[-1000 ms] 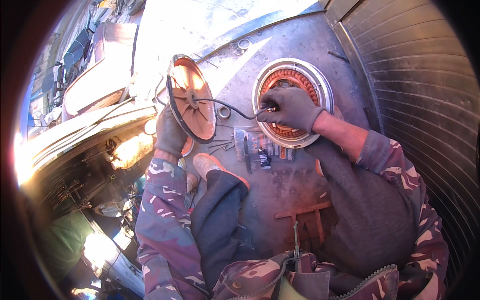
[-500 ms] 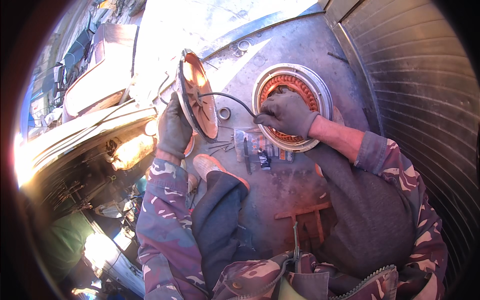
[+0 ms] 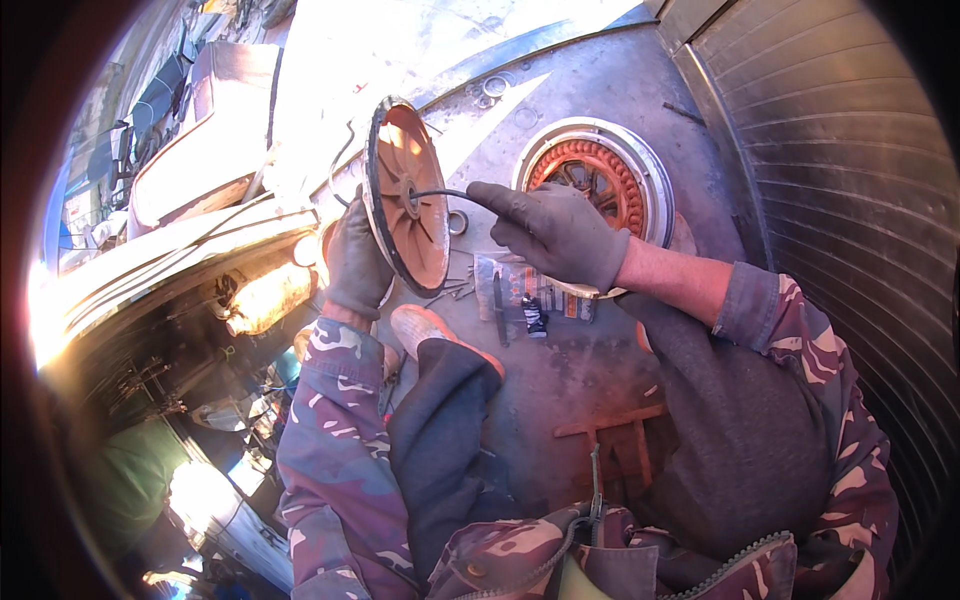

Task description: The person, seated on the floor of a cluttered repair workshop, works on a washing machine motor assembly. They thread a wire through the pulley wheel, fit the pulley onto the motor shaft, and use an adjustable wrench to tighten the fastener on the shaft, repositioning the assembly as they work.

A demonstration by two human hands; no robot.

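Observation:
My gloved left hand (image 3: pixel 358 262) grips the rim of a round, ribbed metal motor cover (image 3: pixel 425 235), tilted on edge with its inner face to the right. A black cable (image 3: pixel 440 191) comes out of the cover's central hole. My gloved right hand (image 3: pixel 560 232) pinches the cable near its end, index finger stretched along it; the thumb is mostly hidden. Behind and below that hand, a wheel hub motor (image 3: pixel 655 185) lies flat on the floor. Its ring of copper windings (image 3: pixel 628 190) and spoked centre show.
A bearing ring (image 3: pixel 457 222) lies on the floor between cover and motor, with more rings (image 3: pixel 495 87) farther off. By my foot are a printed plastic packet (image 3: pixel 572 303), a small dark tube (image 3: pixel 534 318) and several thin tools (image 3: pixel 460 288). A ribbed metal shutter (image 3: pixel 830 130) stands at right.
My right hand has left the motor's centre and moved up and left along the cable toward the cover. The cover has turned, showing more of its inner face.

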